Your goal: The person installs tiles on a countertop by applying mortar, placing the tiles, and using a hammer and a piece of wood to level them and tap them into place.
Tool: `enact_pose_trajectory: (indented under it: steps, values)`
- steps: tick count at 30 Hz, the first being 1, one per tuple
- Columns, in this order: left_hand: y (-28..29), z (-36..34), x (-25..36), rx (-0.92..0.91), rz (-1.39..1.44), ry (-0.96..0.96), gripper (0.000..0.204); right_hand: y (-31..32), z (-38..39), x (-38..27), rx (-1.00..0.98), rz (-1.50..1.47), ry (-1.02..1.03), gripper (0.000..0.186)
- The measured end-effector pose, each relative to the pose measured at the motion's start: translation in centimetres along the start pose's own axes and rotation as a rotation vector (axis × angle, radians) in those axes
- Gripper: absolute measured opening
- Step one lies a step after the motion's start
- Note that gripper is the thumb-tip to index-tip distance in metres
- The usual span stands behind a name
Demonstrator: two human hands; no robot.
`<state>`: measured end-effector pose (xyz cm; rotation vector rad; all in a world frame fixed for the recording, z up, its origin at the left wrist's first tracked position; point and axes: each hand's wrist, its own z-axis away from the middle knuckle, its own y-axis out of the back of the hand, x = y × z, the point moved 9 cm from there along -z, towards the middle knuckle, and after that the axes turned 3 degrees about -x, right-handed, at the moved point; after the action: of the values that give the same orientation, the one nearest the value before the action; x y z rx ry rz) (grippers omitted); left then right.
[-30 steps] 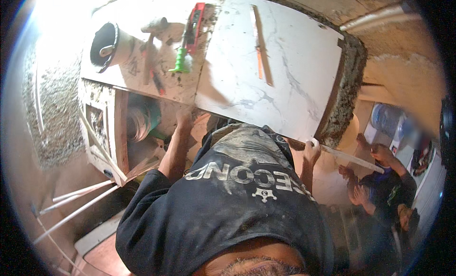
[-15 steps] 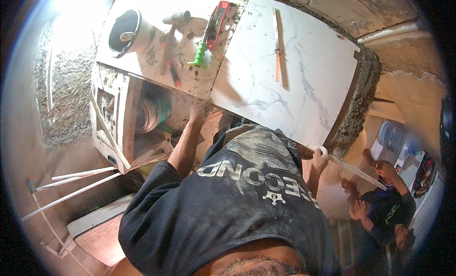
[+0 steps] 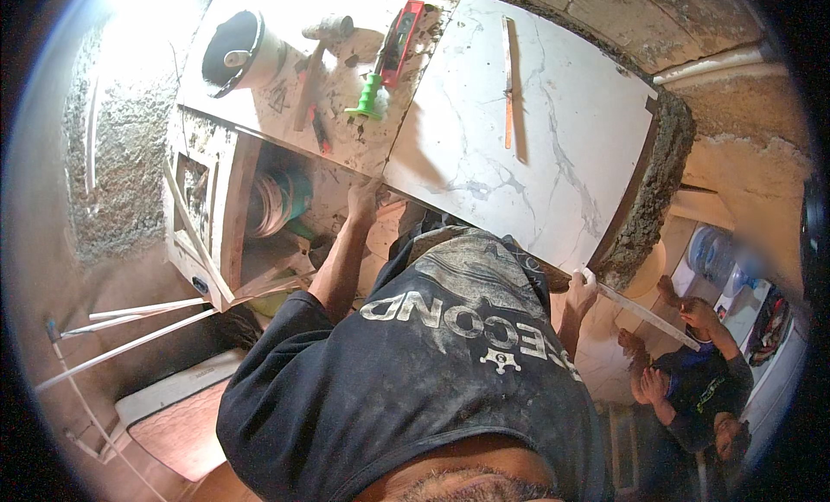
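A large white marble-patterned tile (image 3: 553,95) lies on the counter. My left hand (image 3: 363,198) is closed at the counter's front edge, by the tile's near left corner; what it grips, if anything, I cannot make out. At the tile's near right corner my right hand (image 3: 582,288) is closed around the end of a long pale strip (image 3: 644,312), which stretches off to the right. On the tile lies a thin straight tool (image 3: 507,83), orange at its near end. A chisel with a green grip (image 3: 367,97) rests left of the tile, beside a red spirit level (image 3: 405,44).
A bucket (image 3: 264,61) stands back left, near a hammer (image 3: 303,95) and a small red-and-black tool (image 3: 319,128). Rough mortar (image 3: 661,165) borders the tile's right side. A person (image 3: 700,372) sits at the right near a water bottle (image 3: 713,251). White pipes (image 3: 130,351) project at left.
The view has shifted very slightly. Both hands keep their places at the tile's front corners, and the seated person at the right has moved a little.
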<state>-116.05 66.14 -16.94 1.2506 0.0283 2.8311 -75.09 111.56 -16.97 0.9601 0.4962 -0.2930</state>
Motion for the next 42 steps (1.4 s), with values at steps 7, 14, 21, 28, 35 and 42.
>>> enact_pose_trajectory:
  steps: [7, 14, 21, 28, 35, 42]
  values:
    - [-0.5, 0.9, 0.6, -0.041, -0.068, 0.022, 0.024, -0.3, -0.1, 0.1, -0.057, -0.012, -0.023, 0.039]
    - [0.6, -0.5, -0.1, -0.063, -0.150, -0.086, 0.020, 0.0, 0.8, -1.0, -0.015, -0.048, 0.011, 0.037]
    - [0.8, 0.6, -0.1, 0.044, -0.290, 0.043, 0.022, 1.0, 2.9, -4.9, 0.161, -0.014, 0.180, 0.030]
    - [0.3, -0.7, -0.6, -0.096, -0.134, 0.038, 0.020, 1.3, 4.1, -3.5, 0.180, -0.082, 0.119, 0.038]
    - [0.9, -3.0, -2.0, -0.204, -0.040, 0.025, 0.015, 1.9, 4.2, -3.4, 0.149, -0.110, 0.282, 0.032]
    - [-0.4, -1.4, -1.0, -0.160, -0.008, 0.034, 0.010, 1.8, 3.3, -4.1, 0.167, 0.142, 0.422, 0.027]
